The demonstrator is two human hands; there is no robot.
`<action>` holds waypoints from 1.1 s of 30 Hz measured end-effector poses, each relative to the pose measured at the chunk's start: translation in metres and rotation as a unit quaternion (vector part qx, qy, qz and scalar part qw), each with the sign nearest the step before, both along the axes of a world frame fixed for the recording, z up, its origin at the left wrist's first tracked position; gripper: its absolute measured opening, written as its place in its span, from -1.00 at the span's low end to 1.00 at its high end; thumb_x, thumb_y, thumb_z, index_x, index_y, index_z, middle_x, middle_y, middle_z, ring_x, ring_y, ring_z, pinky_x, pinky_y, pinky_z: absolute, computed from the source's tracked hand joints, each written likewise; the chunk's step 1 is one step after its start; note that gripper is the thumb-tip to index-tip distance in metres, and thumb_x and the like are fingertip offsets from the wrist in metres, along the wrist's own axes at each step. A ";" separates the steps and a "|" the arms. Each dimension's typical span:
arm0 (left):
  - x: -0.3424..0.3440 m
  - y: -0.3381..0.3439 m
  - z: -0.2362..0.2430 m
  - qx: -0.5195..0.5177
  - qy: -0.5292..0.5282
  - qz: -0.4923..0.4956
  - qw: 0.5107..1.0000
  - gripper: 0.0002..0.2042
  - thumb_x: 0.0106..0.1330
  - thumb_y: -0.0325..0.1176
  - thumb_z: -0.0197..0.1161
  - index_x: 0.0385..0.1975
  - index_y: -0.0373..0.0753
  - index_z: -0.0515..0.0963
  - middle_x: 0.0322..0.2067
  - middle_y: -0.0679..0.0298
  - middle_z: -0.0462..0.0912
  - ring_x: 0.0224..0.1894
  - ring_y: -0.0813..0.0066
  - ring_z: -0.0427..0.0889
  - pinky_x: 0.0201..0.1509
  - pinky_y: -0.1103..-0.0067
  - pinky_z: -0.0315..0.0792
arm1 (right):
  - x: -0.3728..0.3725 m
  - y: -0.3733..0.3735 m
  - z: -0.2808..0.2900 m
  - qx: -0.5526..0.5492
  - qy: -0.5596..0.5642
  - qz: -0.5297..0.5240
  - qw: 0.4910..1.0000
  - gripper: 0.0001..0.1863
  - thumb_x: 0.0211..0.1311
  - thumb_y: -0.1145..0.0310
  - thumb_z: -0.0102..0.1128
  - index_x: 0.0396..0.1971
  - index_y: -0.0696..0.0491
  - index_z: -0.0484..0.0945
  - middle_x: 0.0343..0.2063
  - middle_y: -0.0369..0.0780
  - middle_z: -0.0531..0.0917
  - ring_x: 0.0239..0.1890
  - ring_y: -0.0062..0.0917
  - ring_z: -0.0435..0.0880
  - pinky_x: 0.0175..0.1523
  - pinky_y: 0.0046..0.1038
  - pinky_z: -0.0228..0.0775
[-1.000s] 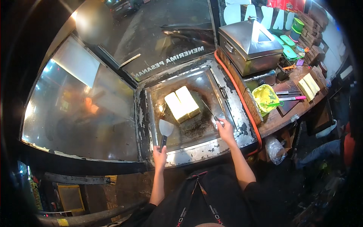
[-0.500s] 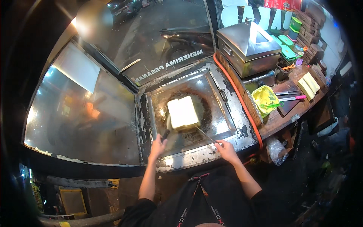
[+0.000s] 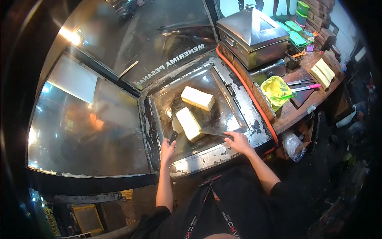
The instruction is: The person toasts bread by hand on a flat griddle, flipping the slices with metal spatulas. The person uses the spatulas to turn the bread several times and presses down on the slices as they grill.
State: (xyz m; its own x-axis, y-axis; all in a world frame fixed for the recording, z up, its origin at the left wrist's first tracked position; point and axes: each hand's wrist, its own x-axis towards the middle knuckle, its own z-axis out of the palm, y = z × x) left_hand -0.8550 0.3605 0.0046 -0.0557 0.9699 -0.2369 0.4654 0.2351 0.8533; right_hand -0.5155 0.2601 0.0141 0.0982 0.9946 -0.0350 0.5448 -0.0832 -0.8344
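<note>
On the square metal griddle (image 3: 167, 151) lie two pale, thick bread blocks, one (image 3: 197, 96) toward the back, the other (image 3: 188, 121) nearer me and angled. My left hand (image 3: 168, 147) grips a black-handled spatula (image 3: 177, 125), whose wide blade is beside the nearer block's left edge. My right hand (image 3: 236, 141) is closed on a second spatula (image 3: 213, 131), its blade at the right side of that same block.
Right of the griddle run an orange hose (image 3: 263, 115) and a wooden counter (image 3: 298, 115) with a steel lidded box (image 3: 252, 40), green containers (image 3: 296, 38), a yellow-smeared tub (image 3: 272, 91), pink-handled utensil (image 3: 314, 86) and bread (image 3: 321, 73). Glass panels (image 3: 85, 135) stand left and behind.
The two blocks, side by side before, are now apart, with the nearer one shifted toward me. Both spatulas have moved in against the nearer block. The view has turned slightly.
</note>
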 end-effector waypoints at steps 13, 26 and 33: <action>-0.021 0.023 0.033 0.048 0.218 -0.090 0.971 -0.76 0.10 -0.35 0.21 -0.38 -0.36 0.33 -0.61 0.07 0.55 -0.54 0.25 0.55 -0.41 0.43 0.39 | -0.072 0.059 -0.005 0.113 -0.131 0.047 0.984 -0.64 -0.13 0.43 0.25 -0.21 -0.02 0.53 -0.43 -0.13 0.54 -0.34 -0.22 0.55 -0.24 -0.29 0.40; -0.023 0.039 0.072 0.112 0.122 0.042 0.985 -0.78 0.14 -0.35 0.19 -0.42 -0.34 0.33 -0.63 0.18 0.53 -0.58 0.52 0.49 -0.47 0.55 0.36 | 0.029 0.103 0.051 0.056 0.032 -0.177 0.982 -0.65 0.09 0.16 0.11 -0.18 0.05 0.52 -0.38 0.04 0.59 -0.26 -0.12 0.58 -0.14 -0.26 0.38; 0.036 0.086 0.044 0.076 0.197 -0.083 0.974 -0.76 0.10 -0.34 0.19 -0.38 -0.38 0.38 -0.49 -0.07 0.57 -0.35 0.08 0.59 -0.26 0.37 0.40 | 0.021 0.083 0.018 -0.052 0.020 -0.044 0.997 -0.66 0.06 0.15 0.14 -0.27 0.09 0.58 -0.36 -0.01 0.61 -0.24 -0.17 0.59 -0.12 -0.31 0.39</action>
State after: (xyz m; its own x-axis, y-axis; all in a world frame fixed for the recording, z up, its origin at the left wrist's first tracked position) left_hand -0.8190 0.4462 0.0488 0.0480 0.9955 -0.0814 0.7850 0.0128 0.6194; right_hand -0.4950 0.3431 0.0325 0.1823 0.9728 -0.1426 0.4975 -0.2164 -0.8401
